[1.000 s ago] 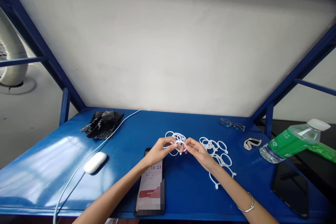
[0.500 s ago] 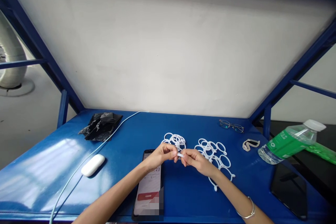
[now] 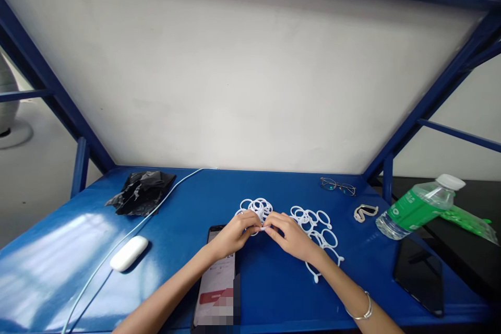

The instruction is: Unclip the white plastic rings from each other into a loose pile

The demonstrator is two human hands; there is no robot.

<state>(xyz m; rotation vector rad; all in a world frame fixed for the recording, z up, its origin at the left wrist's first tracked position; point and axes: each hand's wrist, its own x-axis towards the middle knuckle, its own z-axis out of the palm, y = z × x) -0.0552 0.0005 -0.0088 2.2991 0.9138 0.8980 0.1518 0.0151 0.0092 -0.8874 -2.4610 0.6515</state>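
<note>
My left hand [image 3: 237, 234] and my right hand [image 3: 286, 234] meet above the blue table, both closed in a pinch. Between their fingertips is a small white plastic strip [image 3: 263, 228], mostly covered by the fingers. Just behind my hands lies a cluster of white plastic rings [image 3: 261, 203], partly hidden by them. To the right, beside my right forearm, a second group of white rings [image 3: 330, 238] spreads out, some with small rounded tabs. Under my left wrist lies a phone [image 3: 217, 284] with a lit screen.
On the left are a black plastic bag [image 3: 143, 192], a light blue cable [image 3: 129, 237] and a white oval case [image 3: 129, 253]. Toward the right lie glasses [image 3: 338, 186], a pale strap [image 3: 365, 212], a tilted water bottle [image 3: 417, 206] and a dark phone [image 3: 418, 275]. Blue frame bars flank the table [image 3: 274, 297].
The view has shifted slightly, so the table things appear further left. My fingers have closed in tighter around the strip, and less of it shows; my right hand's fingers are now more bent over.
</note>
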